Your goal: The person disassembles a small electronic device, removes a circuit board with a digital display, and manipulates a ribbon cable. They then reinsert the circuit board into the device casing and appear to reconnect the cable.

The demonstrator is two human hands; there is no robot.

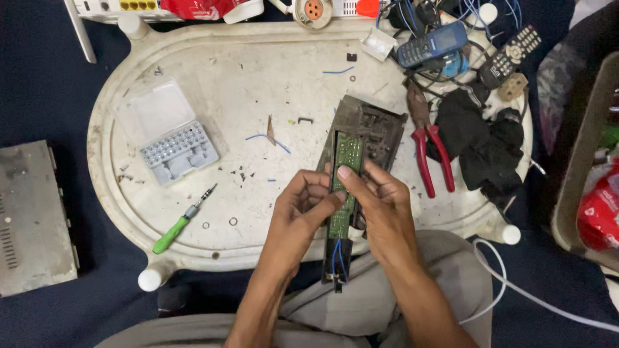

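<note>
Grip: left hand (302,207) and right hand (380,205) both closed around a long dark front panel (366,132), thumbs pressing the green circuit board (344,183) seated in it.
Panel place: over the near edge of the white oval tray (193,51), its lower end off the tray above the person's lap.
Progress: panel looks already opened, board exposed and still seated; blue wires (336,256) still attached at its lower end.
Left of tray: one grey metal case (32,216).
On tray, right of panel: one red-handled pliers (431,149).
On tray, left of panel: one open bit case (171,135); one green-handled screwdriver (182,220).
Far rim: one blue phone (431,44); one remote (510,55).
</note>
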